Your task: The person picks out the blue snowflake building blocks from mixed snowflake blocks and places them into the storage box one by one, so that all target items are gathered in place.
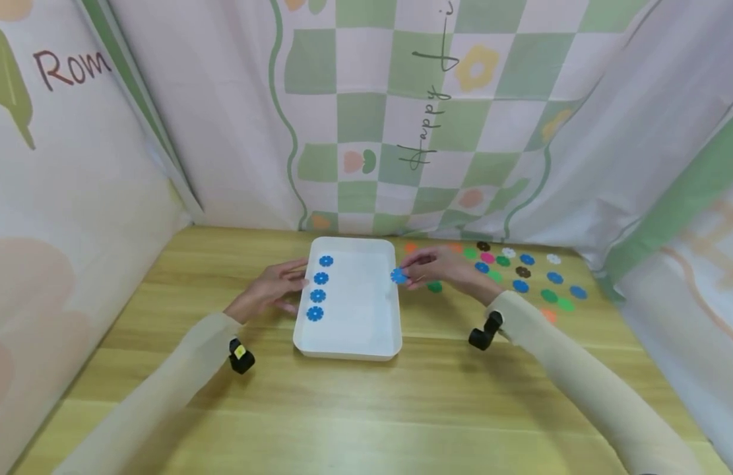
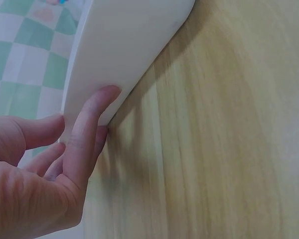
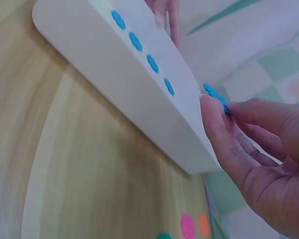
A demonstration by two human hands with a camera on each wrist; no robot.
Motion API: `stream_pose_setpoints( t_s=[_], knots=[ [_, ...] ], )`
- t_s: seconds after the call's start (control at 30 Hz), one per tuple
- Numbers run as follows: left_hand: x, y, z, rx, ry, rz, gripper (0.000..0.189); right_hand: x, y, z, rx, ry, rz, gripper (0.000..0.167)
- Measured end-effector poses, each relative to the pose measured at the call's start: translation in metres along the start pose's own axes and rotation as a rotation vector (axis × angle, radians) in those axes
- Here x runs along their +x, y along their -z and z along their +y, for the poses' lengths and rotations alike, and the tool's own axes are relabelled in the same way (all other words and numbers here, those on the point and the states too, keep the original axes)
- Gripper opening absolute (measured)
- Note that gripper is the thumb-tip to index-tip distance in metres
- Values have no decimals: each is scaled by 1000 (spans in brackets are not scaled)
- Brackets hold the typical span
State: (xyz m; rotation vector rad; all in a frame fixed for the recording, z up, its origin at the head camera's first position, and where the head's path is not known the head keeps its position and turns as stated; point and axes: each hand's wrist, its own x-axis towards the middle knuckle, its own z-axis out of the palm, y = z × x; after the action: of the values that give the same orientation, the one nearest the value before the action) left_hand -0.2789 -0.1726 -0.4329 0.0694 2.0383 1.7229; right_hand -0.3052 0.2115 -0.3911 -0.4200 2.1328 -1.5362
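Observation:
A white tray (image 1: pixel 357 293) stands on the wooden table, with a column of several blue flower-shaped discs (image 1: pixel 317 296) inside along its left side. My left hand (image 1: pixel 272 287) rests against the tray's left wall; in the left wrist view one finger (image 2: pixel 97 107) lies along the outer wall and another fingertip is at the rim. At the tray's right rim, my right hand (image 1: pixel 440 267) pinches another blue flower-shaped disc (image 1: pixel 398 276) between thumb and fingertips. That disc (image 3: pixel 216 97) also shows in the right wrist view, held on edge above the tray.
Right of the tray lie scattered flower-shaped discs in several colours, among them a brown one (image 1: pixel 523 272), a green one (image 1: pixel 549 295) and a white one (image 1: pixel 553 259). Behind the table hangs a checked curtain (image 1: pixel 402 165); a pale panel (image 1: pixel 75 198) closes off the left side.

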Motion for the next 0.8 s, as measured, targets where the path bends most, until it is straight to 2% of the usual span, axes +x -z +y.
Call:
stream_pose_setpoints(
  t_s=[0.1,0.23,0.5,0.8],
  knots=[
    [0,0,0,-5,6,5,65,11,-17,-9,6,-29,-31,29],
    [1,1,-1,-3,14,10,65,23,-38,-17,-41,-49,-71,27],
    [3,1,0,0,24,13,64,46,-81,-25,-68,-130,-106,17],
    [5,2,-1,-1,29,2,65,53,-135,-21,-128,-157,-207,11]
  ],
)
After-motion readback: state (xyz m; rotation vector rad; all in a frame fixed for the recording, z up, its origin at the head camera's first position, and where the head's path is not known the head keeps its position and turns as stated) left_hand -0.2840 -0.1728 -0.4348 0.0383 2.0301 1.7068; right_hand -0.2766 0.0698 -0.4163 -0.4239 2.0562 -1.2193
